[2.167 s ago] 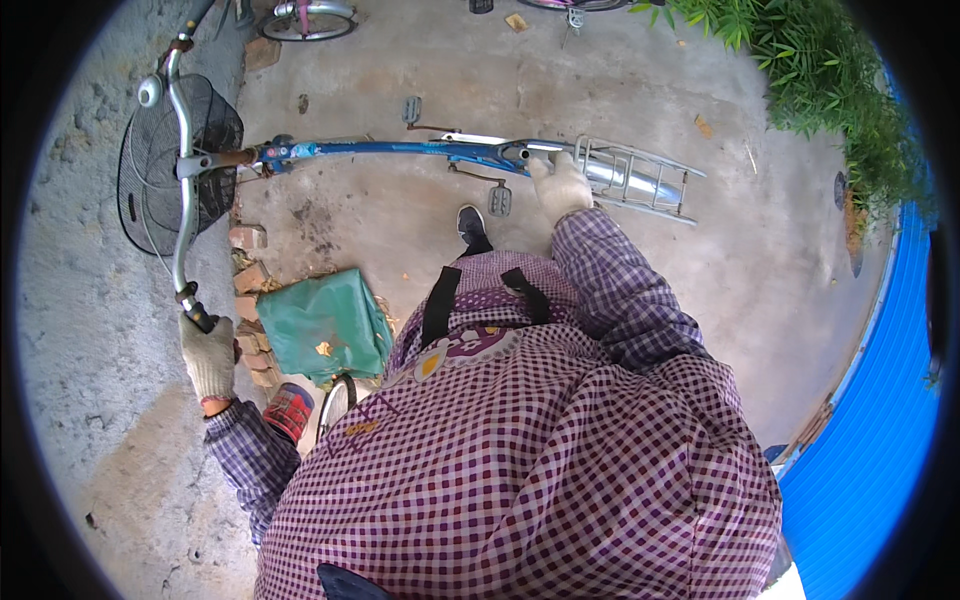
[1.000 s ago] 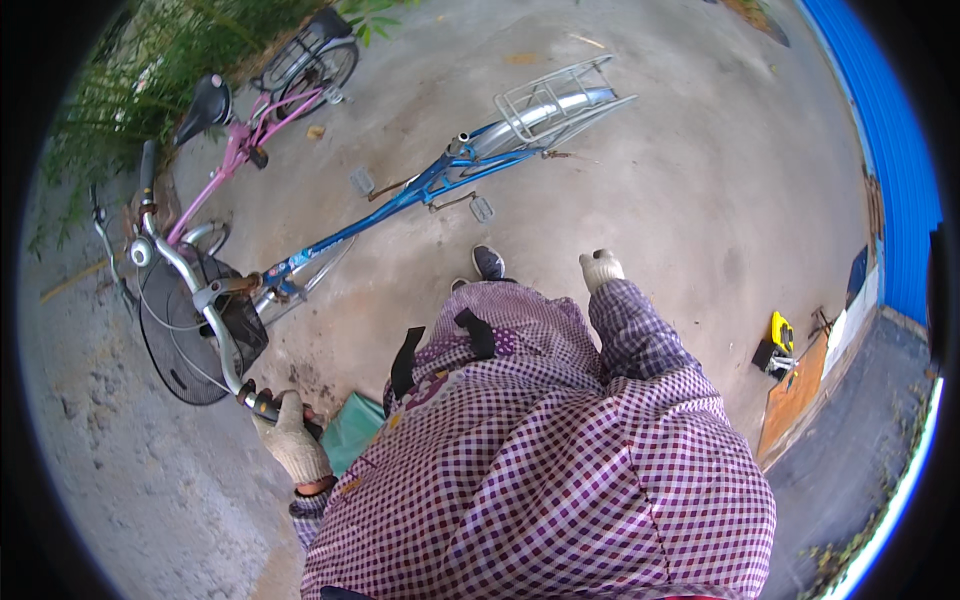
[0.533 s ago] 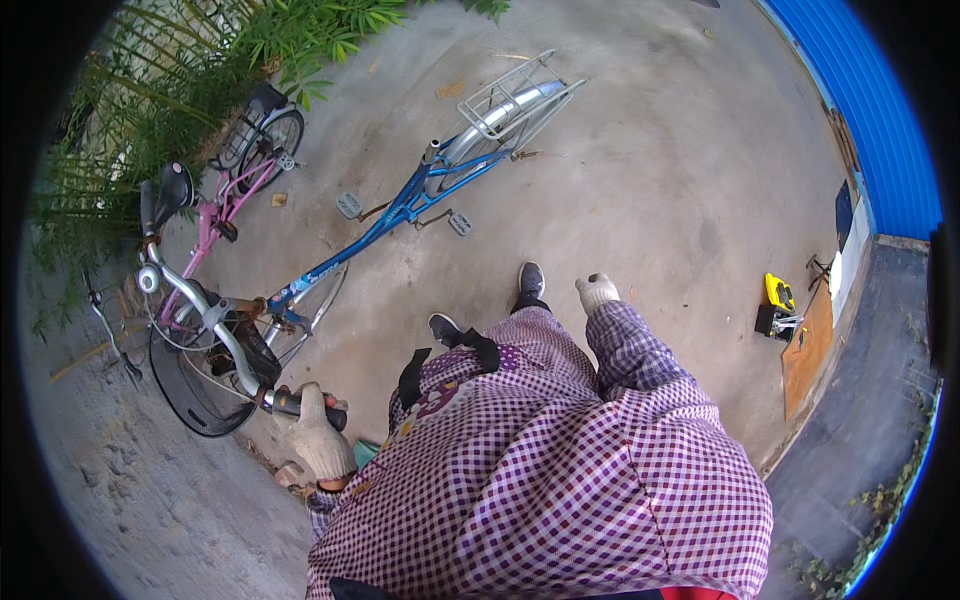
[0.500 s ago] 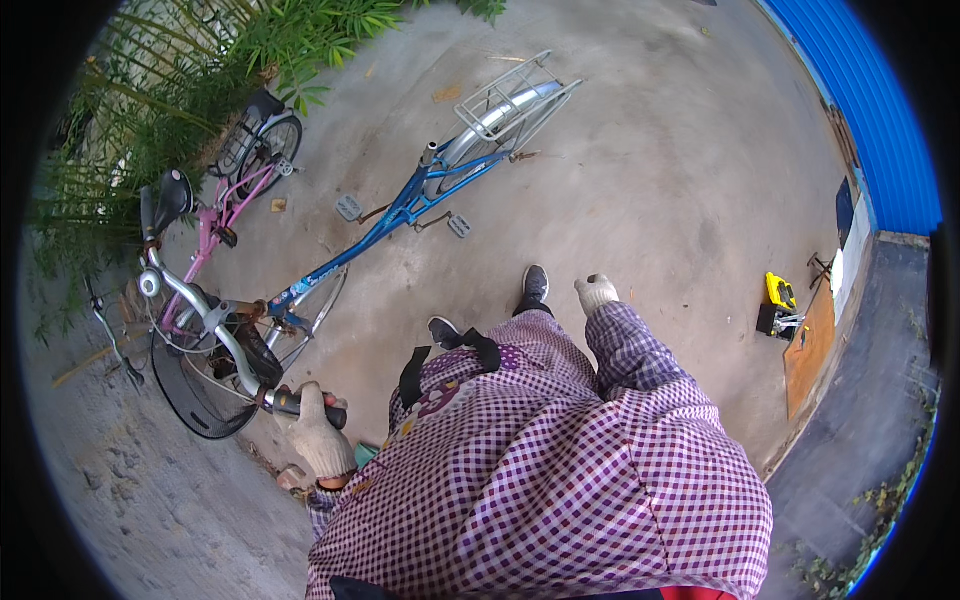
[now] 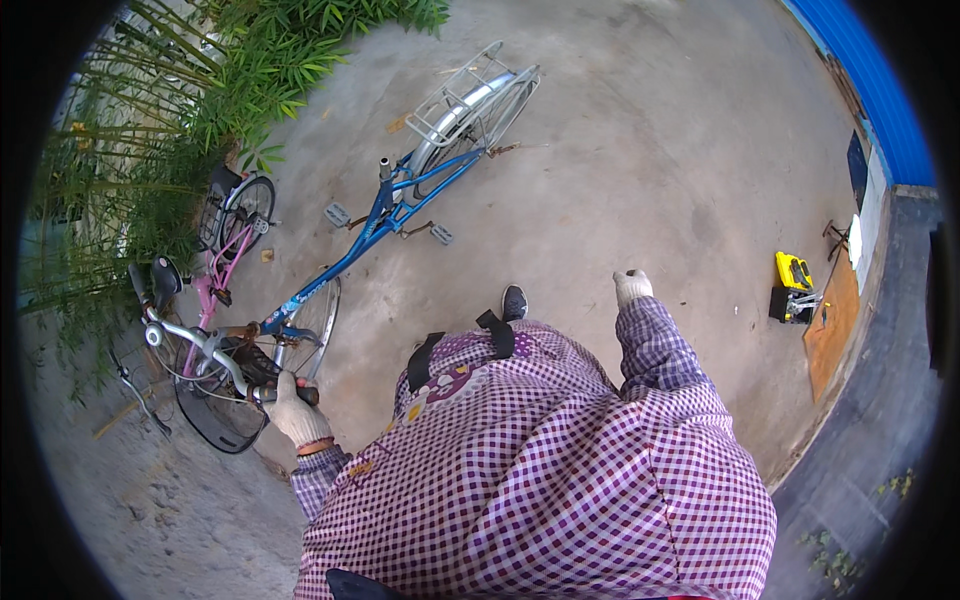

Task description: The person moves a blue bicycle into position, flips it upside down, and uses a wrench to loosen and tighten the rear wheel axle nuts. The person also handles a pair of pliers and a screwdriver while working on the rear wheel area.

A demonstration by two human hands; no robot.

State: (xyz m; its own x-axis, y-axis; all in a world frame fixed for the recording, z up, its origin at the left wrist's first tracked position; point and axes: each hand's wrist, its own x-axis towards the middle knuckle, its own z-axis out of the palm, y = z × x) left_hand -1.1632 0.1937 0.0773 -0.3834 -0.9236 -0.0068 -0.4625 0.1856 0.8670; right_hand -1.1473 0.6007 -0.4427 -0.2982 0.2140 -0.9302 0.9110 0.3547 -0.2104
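My left hand [image 5: 294,412], in a pale knitted glove, is wrapped round the dark handlebar grip [image 5: 309,396] of a blue bicycle [image 5: 365,232]. The bicycle stands on my left, its silver handlebar [image 5: 222,357] and dark front basket [image 5: 212,428] near me and its rear wheel and silver rack [image 5: 450,105] farther off. No saddle sits on the top of its seat tube [image 5: 385,168]. Ahead of me on the right, my right hand [image 5: 632,288], gloved too, is held out closed like a fist, with nothing seen in it, apart from the bicycle.
A pink bicycle [image 5: 207,290] stands beyond the handlebar, beside green bamboo [image 5: 180,130]. On the right, a yellow and black toolbox [image 5: 794,285] stands open by a brown board [image 5: 832,335]. A blue corrugated wall [image 5: 880,100] borders the concrete floor [image 5: 620,150].
The blue bicycle's rear has shifted left in view, and my left hand still grips the handlebar. My right hand has moved slightly right. One shoe is now out of sight.
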